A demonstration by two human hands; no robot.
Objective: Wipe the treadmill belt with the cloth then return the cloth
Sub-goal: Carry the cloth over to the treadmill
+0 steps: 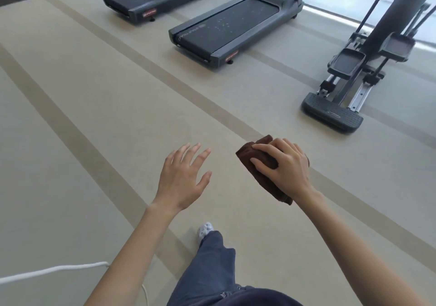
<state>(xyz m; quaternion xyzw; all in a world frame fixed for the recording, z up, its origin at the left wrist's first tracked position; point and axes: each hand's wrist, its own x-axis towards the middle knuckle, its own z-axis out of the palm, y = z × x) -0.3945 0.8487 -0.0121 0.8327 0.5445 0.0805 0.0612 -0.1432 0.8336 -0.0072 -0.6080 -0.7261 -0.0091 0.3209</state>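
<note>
In the head view, the right hand (282, 164) at centre right grips a folded brown cloth (257, 164), fingers curled over its top, while the left hand (184, 178) at centre hangs released with fingers spread, holding nothing. The nearer treadmill (233, 24) sits in the upper middle, well apart from both hands, its belt (226, 24) untouched. This looks like the approach: next, walk over, crouch, and lay the cloth flat on the belt.

A gym: two treadmills (226, 25) and an elliptical trainer (368, 64) stand in a row on striped flooring (94, 107).
</note>
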